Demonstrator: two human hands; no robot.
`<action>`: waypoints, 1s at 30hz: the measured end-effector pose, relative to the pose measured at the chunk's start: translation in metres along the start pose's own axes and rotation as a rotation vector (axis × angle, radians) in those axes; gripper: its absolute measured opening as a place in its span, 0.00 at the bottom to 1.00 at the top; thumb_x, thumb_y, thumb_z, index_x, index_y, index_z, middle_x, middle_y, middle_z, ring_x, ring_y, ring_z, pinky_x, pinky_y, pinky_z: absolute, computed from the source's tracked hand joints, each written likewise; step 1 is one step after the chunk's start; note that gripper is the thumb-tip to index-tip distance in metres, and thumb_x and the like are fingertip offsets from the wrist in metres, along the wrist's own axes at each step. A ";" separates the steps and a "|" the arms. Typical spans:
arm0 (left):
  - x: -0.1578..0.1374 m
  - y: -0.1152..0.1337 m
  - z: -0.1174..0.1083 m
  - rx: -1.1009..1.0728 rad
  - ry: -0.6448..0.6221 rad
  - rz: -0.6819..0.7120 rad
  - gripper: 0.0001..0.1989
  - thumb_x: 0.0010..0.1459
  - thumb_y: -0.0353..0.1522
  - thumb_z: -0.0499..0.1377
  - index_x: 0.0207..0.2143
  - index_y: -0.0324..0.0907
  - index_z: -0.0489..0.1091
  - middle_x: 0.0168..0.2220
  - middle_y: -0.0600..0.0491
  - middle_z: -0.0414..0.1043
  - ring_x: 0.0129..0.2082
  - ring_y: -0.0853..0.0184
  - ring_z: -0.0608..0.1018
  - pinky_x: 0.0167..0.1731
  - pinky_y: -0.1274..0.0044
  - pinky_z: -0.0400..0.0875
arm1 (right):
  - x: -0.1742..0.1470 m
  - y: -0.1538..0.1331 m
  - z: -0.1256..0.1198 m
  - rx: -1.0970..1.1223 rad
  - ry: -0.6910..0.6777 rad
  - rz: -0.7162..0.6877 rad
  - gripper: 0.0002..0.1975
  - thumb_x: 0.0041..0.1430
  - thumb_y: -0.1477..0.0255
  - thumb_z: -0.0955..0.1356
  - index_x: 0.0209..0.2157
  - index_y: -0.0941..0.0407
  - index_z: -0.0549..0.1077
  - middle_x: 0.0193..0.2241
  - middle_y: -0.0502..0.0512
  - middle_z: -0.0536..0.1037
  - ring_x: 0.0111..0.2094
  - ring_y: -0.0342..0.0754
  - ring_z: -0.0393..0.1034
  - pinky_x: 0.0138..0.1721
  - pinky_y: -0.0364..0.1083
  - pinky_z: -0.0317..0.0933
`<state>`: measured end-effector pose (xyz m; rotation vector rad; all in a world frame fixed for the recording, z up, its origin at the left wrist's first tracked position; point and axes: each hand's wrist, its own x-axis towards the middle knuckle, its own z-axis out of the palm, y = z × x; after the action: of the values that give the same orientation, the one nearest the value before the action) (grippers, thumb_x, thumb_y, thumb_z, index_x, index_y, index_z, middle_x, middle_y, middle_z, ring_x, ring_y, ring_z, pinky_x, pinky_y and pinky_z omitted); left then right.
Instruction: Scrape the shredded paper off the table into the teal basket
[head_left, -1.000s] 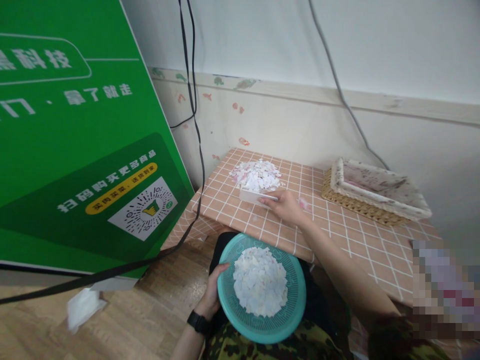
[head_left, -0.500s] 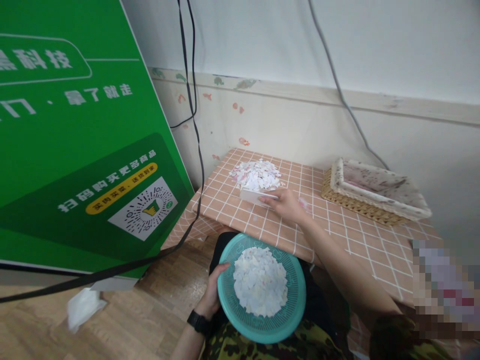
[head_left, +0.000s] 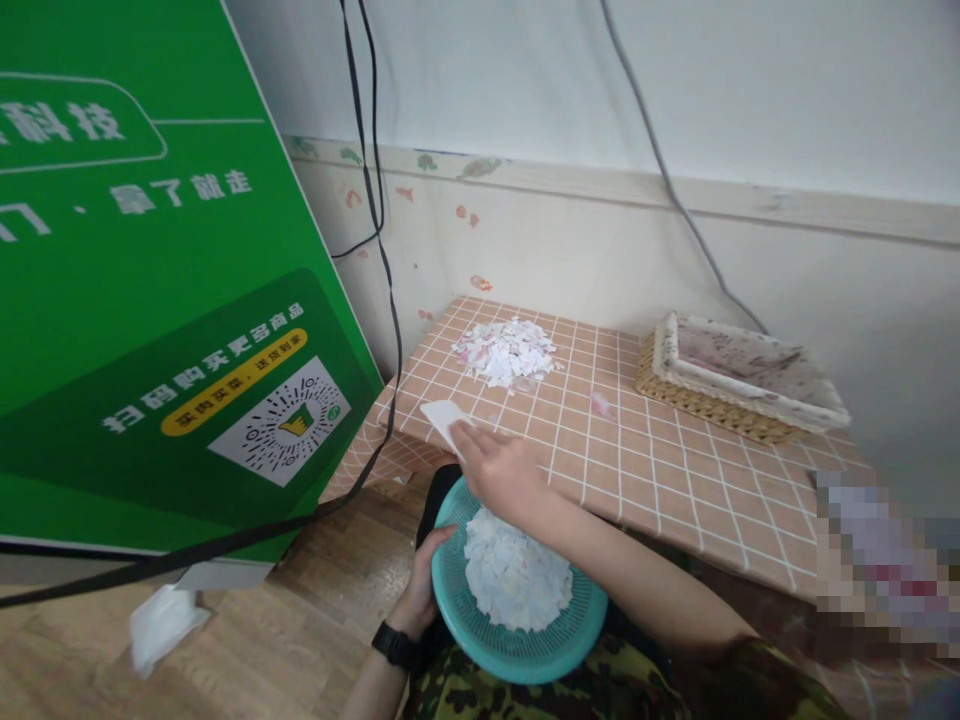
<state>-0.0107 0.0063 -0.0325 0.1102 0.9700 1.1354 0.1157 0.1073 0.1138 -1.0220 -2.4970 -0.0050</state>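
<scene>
My left hand (head_left: 427,572) grips the left rim of a round teal plastic basket (head_left: 517,665), its thumb over the edge. The basket rests on my lap, below the table's front edge. White paper scraps (head_left: 517,575) are heaped in it. My right hand (head_left: 501,470) is closed on a flat white card (head_left: 444,418), above the basket's far rim at the table edge. On the table beyond lies a loose pile of white and pinkish paper scraps (head_left: 508,350), apart from the card.
A table with a brown checked cloth (head_left: 660,480) stands against the wall. On its right is a cloth-lined wicker basket (head_left: 720,420). A green printed panel (head_left: 187,250) rises at left, with a black strap (head_left: 394,330) hanging beside it. White plastic (head_left: 165,625) lies on the floor.
My right hand has drawn the card from the pile's near edge toward me, to the table's front edge above the basket. My left hand stays on the rim.
</scene>
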 end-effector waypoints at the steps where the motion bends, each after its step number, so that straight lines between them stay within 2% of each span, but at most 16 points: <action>1: 0.000 0.000 0.000 -0.003 0.003 0.001 0.09 0.48 0.34 0.61 0.27 0.36 0.76 0.25 0.50 0.79 0.25 0.64 0.77 0.34 0.73 0.69 | 0.003 -0.011 0.007 -0.056 -0.028 -0.012 0.20 0.63 0.76 0.56 0.55 0.63 0.62 0.51 0.64 0.70 0.45 0.50 0.69 0.39 0.47 0.65; 4: 0.000 0.000 -0.002 -0.019 0.016 0.004 0.08 0.48 0.33 0.61 0.27 0.36 0.76 0.26 0.51 0.79 0.26 0.65 0.77 0.35 0.74 0.69 | 0.010 -0.027 0.018 -0.162 -0.109 0.004 0.20 0.62 0.77 0.56 0.55 0.64 0.62 0.50 0.67 0.70 0.45 0.52 0.68 0.35 0.49 0.67; 8: -0.001 0.001 -0.004 -0.015 0.005 0.019 0.08 0.48 0.33 0.61 0.27 0.37 0.76 0.25 0.52 0.79 0.25 0.65 0.77 0.33 0.74 0.69 | 0.000 -0.016 0.015 -0.204 -0.140 0.054 0.20 0.62 0.78 0.56 0.55 0.65 0.61 0.52 0.69 0.68 0.47 0.55 0.67 0.35 0.51 0.68; 14: 0.000 -0.001 -0.005 0.010 0.017 0.000 0.11 0.48 0.35 0.61 0.28 0.35 0.76 0.27 0.49 0.79 0.27 0.63 0.77 0.36 0.72 0.70 | -0.049 0.025 -0.002 -0.261 -0.117 0.123 0.22 0.59 0.80 0.58 0.56 0.63 0.61 0.54 0.65 0.67 0.50 0.55 0.66 0.39 0.50 0.68; 19: 0.000 -0.001 -0.006 0.029 0.055 -0.005 0.12 0.46 0.36 0.63 0.29 0.35 0.76 0.27 0.49 0.79 0.27 0.62 0.77 0.35 0.71 0.71 | -0.080 0.072 -0.020 -0.274 -0.078 0.203 0.25 0.56 0.80 0.60 0.57 0.61 0.61 0.54 0.61 0.68 0.49 0.52 0.68 0.43 0.48 0.66; 21: 0.000 -0.001 -0.005 0.032 0.048 -0.015 0.13 0.46 0.36 0.63 0.30 0.34 0.76 0.28 0.48 0.79 0.28 0.61 0.78 0.36 0.70 0.71 | -0.086 0.093 -0.027 -0.299 -0.043 0.266 0.25 0.55 0.80 0.61 0.56 0.59 0.63 0.52 0.60 0.70 0.45 0.52 0.71 0.39 0.47 0.66; 25: -0.001 0.000 -0.002 0.024 0.034 -0.030 0.12 0.47 0.36 0.62 0.30 0.35 0.76 0.28 0.47 0.80 0.27 0.61 0.78 0.36 0.70 0.71 | -0.092 0.123 -0.037 -0.370 0.091 0.424 0.20 0.59 0.75 0.61 0.53 0.53 0.67 0.47 0.57 0.74 0.31 0.49 0.75 0.29 0.45 0.65; 27: 0.000 0.000 -0.001 0.017 0.037 -0.036 0.11 0.47 0.35 0.62 0.30 0.35 0.76 0.29 0.48 0.80 0.28 0.61 0.78 0.36 0.71 0.71 | -0.091 0.123 -0.038 -0.359 0.165 0.415 0.19 0.60 0.74 0.61 0.52 0.54 0.68 0.47 0.57 0.75 0.31 0.48 0.75 0.29 0.45 0.65; 30: 0.000 0.000 -0.001 0.015 0.054 -0.038 0.11 0.47 0.34 0.62 0.30 0.35 0.76 0.29 0.48 0.80 0.27 0.62 0.78 0.36 0.71 0.71 | -0.085 0.105 -0.035 -0.276 0.173 0.259 0.20 0.59 0.77 0.61 0.53 0.58 0.66 0.47 0.59 0.74 0.39 0.49 0.73 0.36 0.45 0.66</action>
<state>-0.0113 0.0061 -0.0334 0.0731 1.0249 1.1007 0.2533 0.1208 0.0948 -1.3879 -2.2318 -0.3527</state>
